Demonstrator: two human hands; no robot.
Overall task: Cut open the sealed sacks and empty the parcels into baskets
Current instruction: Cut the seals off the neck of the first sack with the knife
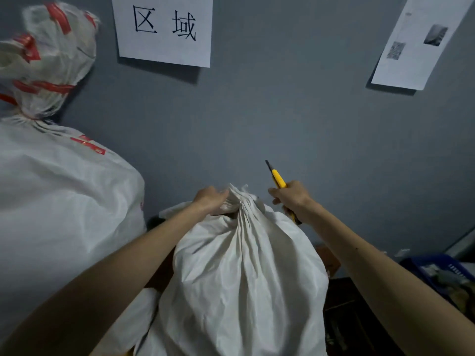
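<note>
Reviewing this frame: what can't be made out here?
Head view only.
- Parcels: hidden inside the sack.
- Sack's seal: mostly covered by the left hand gripping its neck.
- Basket: cut off by the right edge, dark; contents unclear.
- Sheet: print too small, blurred.
- Sign: upper line cut off by the top edge.

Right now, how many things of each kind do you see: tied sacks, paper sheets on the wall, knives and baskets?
Tied white sacks: 2
Paper sheets on the wall: 2
Yellow utility knife: 1
Blue basket: 1
Total: 6
</note>
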